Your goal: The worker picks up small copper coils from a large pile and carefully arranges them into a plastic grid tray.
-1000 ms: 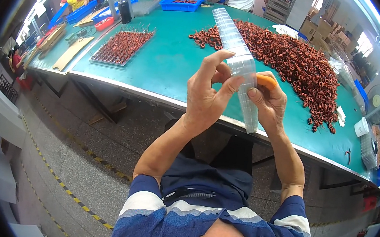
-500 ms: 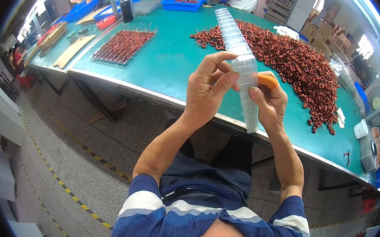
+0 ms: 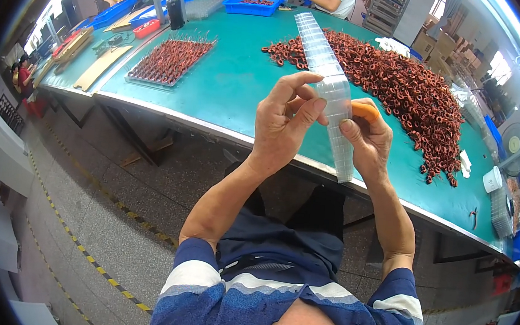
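Both my hands hold a clear plastic compartment tray (image 3: 320, 51) up on edge above the near side of the green table. My left hand (image 3: 283, 120) grips its left side, thumb and forefinger closed at the tray's middle. On the opposite side, the thumb of my right hand (image 3: 370, 141) presses against the plastic, the other fingers partly hidden behind it. An orange finger cot (image 3: 364, 111) covers one right finger. Beyond the tray, a large heap of small red rings with dark wire ends (image 3: 402, 91) spreads to the right.
A clear tray filled with red ring parts (image 3: 170, 62) lies to the left on the green table (image 3: 231, 67). Farther back stands a blue bin (image 3: 252, 2). A white tub (image 3: 493, 179) and pliers (image 3: 474, 217) are at the right. Two co-workers are at the back.
My hands and the tray keep nearly the same place. At the far side, the co-worker in white has shifted an arm, and the one in the yellow apron has moved slightly.
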A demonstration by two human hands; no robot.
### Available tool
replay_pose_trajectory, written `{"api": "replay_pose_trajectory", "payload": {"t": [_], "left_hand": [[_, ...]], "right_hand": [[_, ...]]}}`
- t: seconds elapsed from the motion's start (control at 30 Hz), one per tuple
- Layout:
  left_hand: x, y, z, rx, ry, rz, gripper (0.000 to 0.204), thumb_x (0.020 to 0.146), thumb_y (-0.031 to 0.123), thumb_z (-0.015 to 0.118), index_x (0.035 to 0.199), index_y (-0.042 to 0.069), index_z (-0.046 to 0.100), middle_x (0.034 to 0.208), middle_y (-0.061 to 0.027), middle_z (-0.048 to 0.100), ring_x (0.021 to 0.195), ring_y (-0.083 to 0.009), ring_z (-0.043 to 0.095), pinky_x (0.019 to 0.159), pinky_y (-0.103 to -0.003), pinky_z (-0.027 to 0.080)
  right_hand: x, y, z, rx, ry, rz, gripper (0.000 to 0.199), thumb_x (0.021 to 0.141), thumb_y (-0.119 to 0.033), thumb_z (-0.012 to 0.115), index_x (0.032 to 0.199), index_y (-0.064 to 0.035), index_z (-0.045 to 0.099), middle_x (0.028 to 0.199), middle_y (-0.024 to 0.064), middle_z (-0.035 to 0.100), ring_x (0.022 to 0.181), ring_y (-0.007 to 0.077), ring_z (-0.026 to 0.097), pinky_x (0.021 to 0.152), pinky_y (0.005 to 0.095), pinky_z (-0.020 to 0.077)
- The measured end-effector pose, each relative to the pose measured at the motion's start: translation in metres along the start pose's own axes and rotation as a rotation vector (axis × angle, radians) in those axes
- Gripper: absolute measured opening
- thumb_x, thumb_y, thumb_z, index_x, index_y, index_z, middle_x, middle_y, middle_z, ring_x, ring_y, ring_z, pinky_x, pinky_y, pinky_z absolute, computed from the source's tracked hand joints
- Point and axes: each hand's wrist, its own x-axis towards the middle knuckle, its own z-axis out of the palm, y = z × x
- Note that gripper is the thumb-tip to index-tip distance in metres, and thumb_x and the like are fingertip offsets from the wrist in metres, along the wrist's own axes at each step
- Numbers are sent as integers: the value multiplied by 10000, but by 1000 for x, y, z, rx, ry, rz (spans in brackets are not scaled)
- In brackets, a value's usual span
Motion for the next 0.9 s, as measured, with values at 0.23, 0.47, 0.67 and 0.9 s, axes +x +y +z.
{"api": "replay_pose_trajectory", "payload": {"t": [0.23, 0.47, 0.67, 0.9], "left_hand": [[-1, 3, 2, 2, 8, 17, 307, 890, 31, 651, 1173, 21, 531, 797, -25, 572, 713, -91, 624, 623, -223, 513], [4, 0, 7, 164, 57, 56, 331, 843, 40, 710, 1127, 35, 540, 759, -23, 570, 705, -92, 633, 583, -226, 512], [1, 2, 6, 155, 86, 91, 298, 836, 2, 701, 1092, 35, 551, 761, -24, 571, 695, -85, 630, 587, -233, 534], [-17, 2, -7, 71, 163, 40, 305, 839, -32, 679, 1105, 22, 540, 842, -25, 555, 741, -86, 617, 635, -238, 532]], "right_hand": [[-1, -2, 1, -7, -4, 2, 245, 871, -68, 691, 1083, 20, 607, 1019, 11, 540, 931, 85, 566, 837, 217, 457], [1, 1, -3, -7, -8, 7, 247, 865, -61, 696, 1080, 22, 608, 1027, 11, 537, 940, 83, 564, 840, 214, 460], [0, 1, -3, 7, 23, 59, 215, 875, -49, 682, 1069, 17, 618, 1019, 5, 549, 912, 72, 556, 827, 207, 453], [1, -12, -11, -129, 214, -84, 173, 887, -66, 660, 1047, -3, 639, 917, -24, 593, 815, 65, 530, 786, 210, 419]]}}
